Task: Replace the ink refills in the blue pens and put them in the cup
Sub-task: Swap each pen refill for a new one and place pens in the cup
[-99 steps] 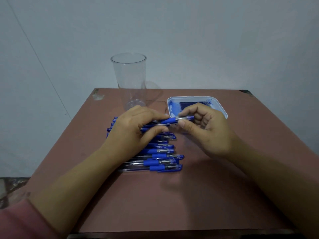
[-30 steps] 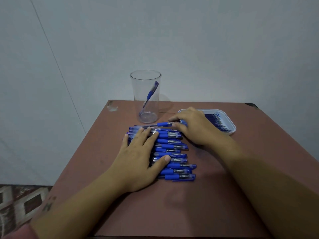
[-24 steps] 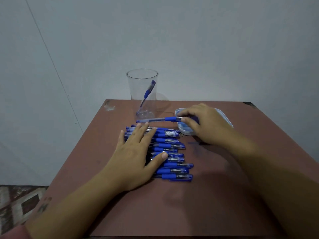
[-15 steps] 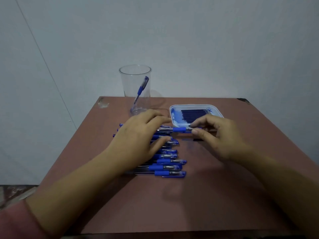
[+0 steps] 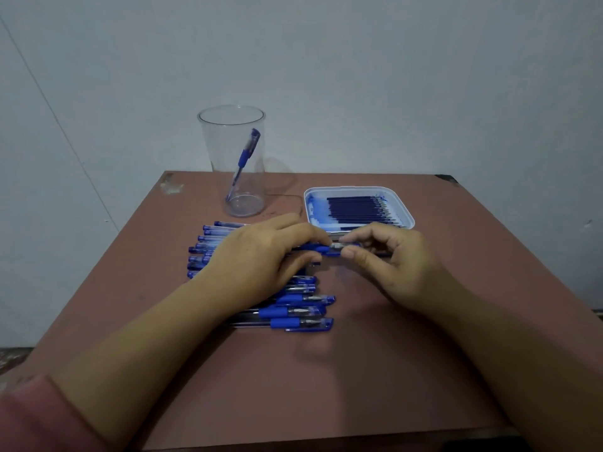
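Currently the left hand (image 5: pixel 261 257) grips the barrel of one pen (image 5: pixel 321 250) and the right hand (image 5: pixel 393 261) pinches its tip end, over the pen row (image 5: pixel 295 310) beside the refill tray (image 5: pixel 352 188), near the desk's middle. A slipping twist could drop the tip among loose pens.

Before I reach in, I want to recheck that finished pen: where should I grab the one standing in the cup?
Pinch the pen by its upper end, coming straight down through the open mouth of the cup. It leans against the right-hand wall with its top just below the rim, so the clear walls block any sideways approach.
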